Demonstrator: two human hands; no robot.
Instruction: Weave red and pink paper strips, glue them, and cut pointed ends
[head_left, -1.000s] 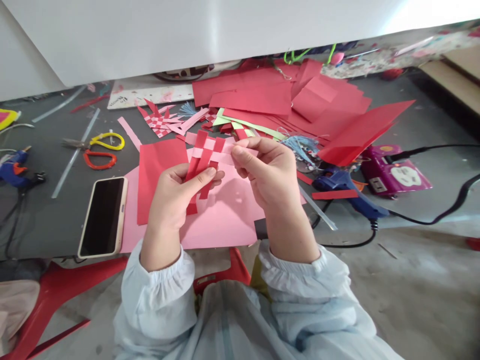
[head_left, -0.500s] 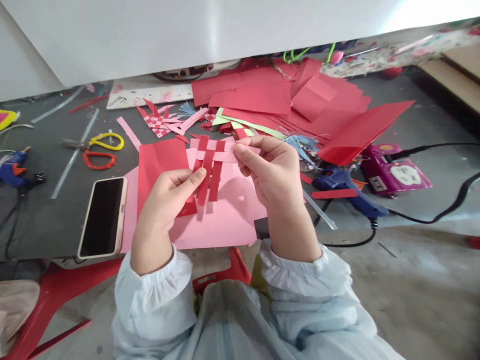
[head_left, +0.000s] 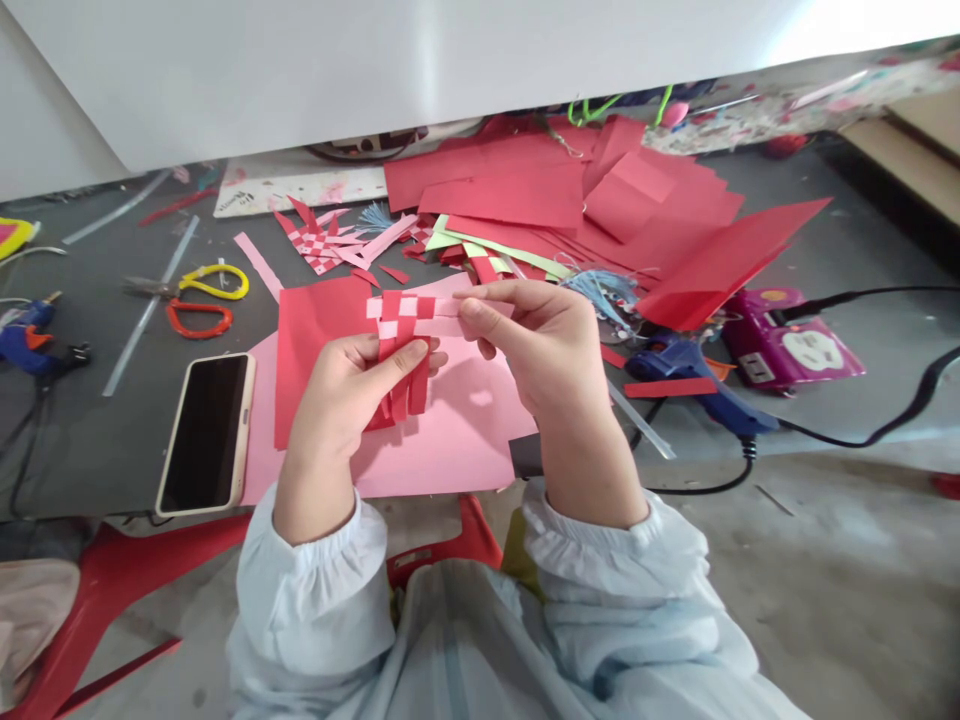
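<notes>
A small weave of red and pink paper strips (head_left: 405,325) is held up between both hands over the table. My left hand (head_left: 349,400) pinches the red strips at the weave's lower end, thumb on top. My right hand (head_left: 536,350) pinches the pink strips at the weave's right side. Under the hands lie a pink paper sheet (head_left: 450,440) and a red paper sheet (head_left: 311,330). Both wrists wear pale blue cuffs.
A phone (head_left: 206,430) lies left of the sheets. Scissors with yellow and red handles (head_left: 199,300) lie farther left. Another woven piece (head_left: 319,245) sits behind. A heap of red paper (head_left: 600,200) fills the back right. A blue glue gun (head_left: 697,385) and a purple socket (head_left: 787,345) are at the right.
The weave dropped a little and its red strips were pulled together by my left hand, now sticking out less above the pink strips. My right hand kept its pinch on the pink strips.
</notes>
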